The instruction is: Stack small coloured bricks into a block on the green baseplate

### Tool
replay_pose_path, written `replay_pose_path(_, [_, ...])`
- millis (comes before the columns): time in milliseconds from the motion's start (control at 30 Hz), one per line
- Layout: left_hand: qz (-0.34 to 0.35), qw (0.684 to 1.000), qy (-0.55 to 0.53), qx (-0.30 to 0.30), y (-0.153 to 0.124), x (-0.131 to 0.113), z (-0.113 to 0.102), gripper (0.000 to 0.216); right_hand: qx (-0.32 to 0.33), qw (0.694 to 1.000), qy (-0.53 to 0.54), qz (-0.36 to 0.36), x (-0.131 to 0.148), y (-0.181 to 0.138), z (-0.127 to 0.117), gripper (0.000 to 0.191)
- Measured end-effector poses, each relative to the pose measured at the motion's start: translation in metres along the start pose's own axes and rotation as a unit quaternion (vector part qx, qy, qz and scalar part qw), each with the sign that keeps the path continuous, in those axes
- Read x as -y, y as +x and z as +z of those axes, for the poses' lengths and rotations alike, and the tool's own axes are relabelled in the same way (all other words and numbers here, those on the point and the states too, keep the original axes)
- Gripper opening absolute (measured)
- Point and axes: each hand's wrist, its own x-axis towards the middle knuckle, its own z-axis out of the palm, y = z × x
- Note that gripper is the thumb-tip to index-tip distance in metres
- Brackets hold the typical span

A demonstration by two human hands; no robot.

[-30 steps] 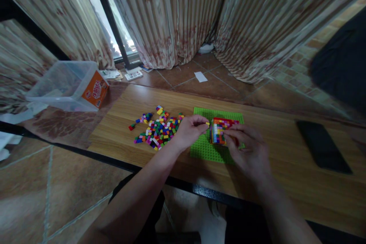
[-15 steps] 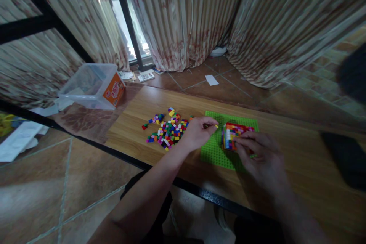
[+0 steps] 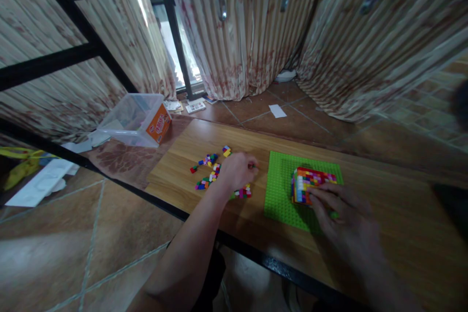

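Observation:
A pile of small coloured bricks (image 3: 210,175) lies on the wooden table (image 3: 204,144). My left hand (image 3: 237,171) rests on top of that pile with its fingers curled; whatever it holds is hidden. To the right lies a green baseplate (image 3: 280,190) with a multicoloured block of stacked bricks (image 3: 309,183) standing on it. My right hand (image 3: 341,214) lies on the baseplate just in front of the block, fingertips touching its lower right side, fingers stretched out.
A clear plastic tub with an orange label (image 3: 137,119) stands on the floor at the left. Striped curtains (image 3: 256,34) hang behind the table. Papers (image 3: 277,110) lie on the tiled floor. A black metal bar (image 3: 278,265) runs along the table's near edge.
My left hand left the block and moved left onto the loose brick pile. The view swung up and left. My right hand stays by the block.

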Motion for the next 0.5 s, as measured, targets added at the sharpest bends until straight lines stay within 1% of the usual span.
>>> replay_pose_path(67, [-0.016, 1.0, 0.0, -0.012, 0.002, 0.004, -0.006, 0.016, -0.002, 1.0, -0.012, -0.007, 0.002, 0.001, 0.0, 0.016])
replay_pose_path(100, [-0.036, 0.999, 0.013, -0.029, 0.002, 0.007, -0.009, 0.019, -0.008, 1.0, -0.014, -0.009, 0.002, 0.001, 0.0, 0.015])
replay_pose_path(167, [-0.101, 0.99, 0.059, -0.073, 0.004, 0.013, -0.017, 0.022, -0.028, 0.999, -0.011, -0.012, 0.003, 0.003, 0.0, 0.013])
replay_pose_path(233, [-0.169, 0.974, 0.108, -0.105, 0.004, 0.021, -0.024, 0.023, -0.053, 0.999, -0.004, -0.007, 0.005, 0.004, 0.0, 0.01])
replay_pose_path(267, [-0.191, 0.967, 0.129, -0.107, 0.004, 0.024, -0.027, 0.024, -0.064, 0.998, -0.004, -0.004, 0.005, 0.004, 0.0, 0.009])
replay_pose_path(333, [-0.211, 0.959, 0.16, -0.098, 0.003, 0.03, -0.03, 0.024, -0.072, 0.997, -0.004, 0.002, 0.007, 0.004, 0.001, 0.008])
replay_pose_path(500, [-0.21, 0.955, 0.196, -0.076, 0.004, 0.032, -0.026, 0.025, -0.058, 0.998, 0.006, 0.007, 0.008, 0.003, 0.003, 0.009])
